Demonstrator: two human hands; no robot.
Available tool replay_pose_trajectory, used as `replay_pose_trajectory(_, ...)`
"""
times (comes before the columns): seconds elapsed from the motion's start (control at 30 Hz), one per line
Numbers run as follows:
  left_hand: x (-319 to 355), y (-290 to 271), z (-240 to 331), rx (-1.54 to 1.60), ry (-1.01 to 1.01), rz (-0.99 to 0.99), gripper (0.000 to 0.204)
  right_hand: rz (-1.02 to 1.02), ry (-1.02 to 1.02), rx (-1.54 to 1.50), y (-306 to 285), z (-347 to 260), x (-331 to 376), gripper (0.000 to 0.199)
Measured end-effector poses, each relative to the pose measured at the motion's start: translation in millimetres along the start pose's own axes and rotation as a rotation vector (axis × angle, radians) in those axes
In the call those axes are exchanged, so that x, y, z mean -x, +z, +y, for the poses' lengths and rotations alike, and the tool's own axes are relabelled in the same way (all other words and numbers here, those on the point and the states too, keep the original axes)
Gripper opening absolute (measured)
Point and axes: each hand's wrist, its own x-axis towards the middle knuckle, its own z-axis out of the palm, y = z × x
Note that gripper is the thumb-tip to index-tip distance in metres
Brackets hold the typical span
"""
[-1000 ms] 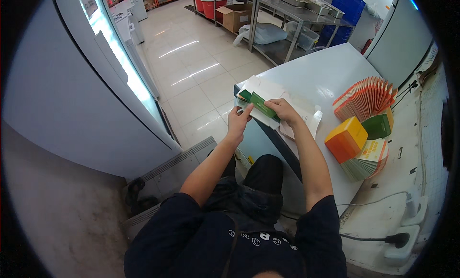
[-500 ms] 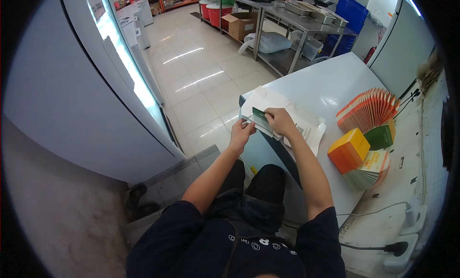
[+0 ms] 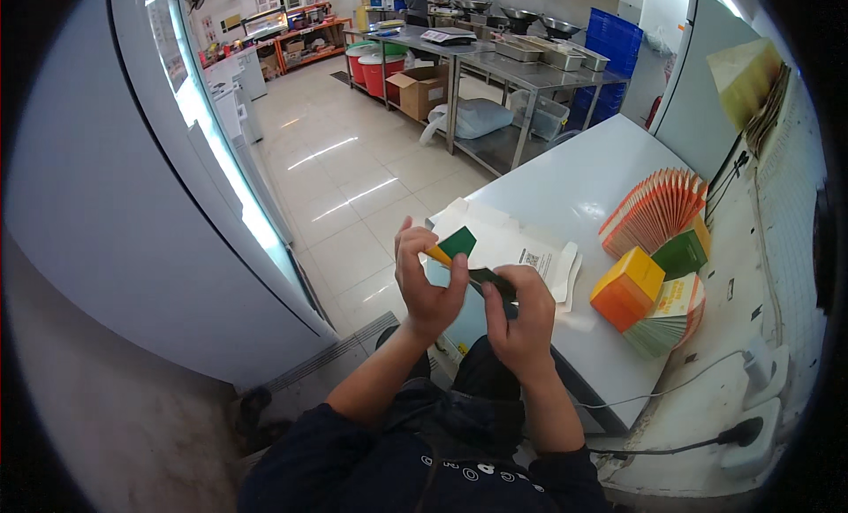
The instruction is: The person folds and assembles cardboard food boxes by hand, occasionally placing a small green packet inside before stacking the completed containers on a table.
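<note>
Above the near left edge of the white table [image 3: 609,173], both my hands hold a folded green and yellow paper carton [image 3: 458,242]. My left hand [image 3: 426,279] is closed on its upper left part, thumb in front and fingers behind, with a yellow side showing by the fingers. My right hand [image 3: 521,317] pinches the darker green part on the right, thumb toward me. Whether the two parts are a single piece is hard to see. Beneath and beyond the hands lie flat white paper sheets [image 3: 495,226] with a printed square code.
At the table's right stand a fanned orange stack [image 3: 658,208], a green stack [image 3: 682,255], a yellow-orange block [image 3: 629,288] and a fanned pale green stack [image 3: 662,329]. Cables and plugs [image 3: 740,432] run along the right wall. Steel tables [image 3: 539,71] stand beyond; a person [image 3: 417,2] is far back.
Both hands have lifted off the white sheets and come nearer to me, bringing the green carton along. It now shows a yellow side. The view has tilted up, revealing more of the room.
</note>
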Motion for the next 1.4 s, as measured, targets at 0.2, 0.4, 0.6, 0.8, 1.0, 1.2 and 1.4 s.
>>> replay_pose_trajectory(0.2,-17,-17,35,-0.09,0.129,-0.136,0.019,0.017,-0.189,0.049,-13,-3,3,0.025)
replay_pose_trajectory(0.4,-30,-35,54,0.105,0.114,-0.28,0.003,-0.071,-0.264,-0.042,-23,-21,2,0.024)
replay_pose_trajectory(0.6,-37,-57,64,0.056,0.132,-0.292,0.004,-0.256,-0.078,-0.221,-32,-34,10,0.024)
replay_pose_trajectory(0.8,-42,-63,81,0.062,0.186,-0.318,0.005,-0.101,-0.163,-0.144,-26,-42,15,0.023)
replay_pose_trajectory(1.0,-46,-62,89,-0.008,0.254,-0.414,0.007,-0.03,-0.074,-0.125,-23,-49,20,0.022)
replay_pose_trajectory(1.2,-42,-70,91,0.008,0.174,-0.492,0.006,0.088,-0.228,0.056,-11,-51,21,0.016)
replay_pose_trajectory(1.4,-43,-77,89,0.074,0.128,-0.523,0.007,0.047,-0.218,-0.02,-7,-54,25,0.015)
